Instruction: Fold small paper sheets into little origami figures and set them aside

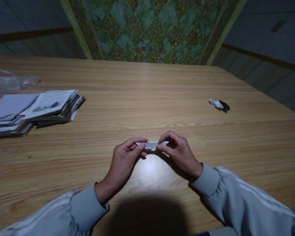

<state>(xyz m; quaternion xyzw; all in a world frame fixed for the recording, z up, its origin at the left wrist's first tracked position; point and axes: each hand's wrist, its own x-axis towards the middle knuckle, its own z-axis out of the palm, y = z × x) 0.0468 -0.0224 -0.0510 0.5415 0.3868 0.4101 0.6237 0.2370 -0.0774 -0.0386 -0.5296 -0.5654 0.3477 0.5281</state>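
Observation:
Between my two hands, just above the wooden table, is a small strip of folded printed paper point(151, 145) with pointed ends. My left hand point(127, 156) pinches its left part between thumb and fingers. The right end is pinched by thumb and forefinger of my right hand point(178, 151). Small print shows on the side of the paper facing me. The fingertips behind the strip are partly hidden.
Stacks of printed sheets and booklets point(51, 104) lie on the table point(137, 95) at the left, with a clear plastic bag point(9, 82) behind them. A small folded paper piece, white and dark green point(220, 104), rests at the right. Beyond stands a green tiled wall point(147, 29).

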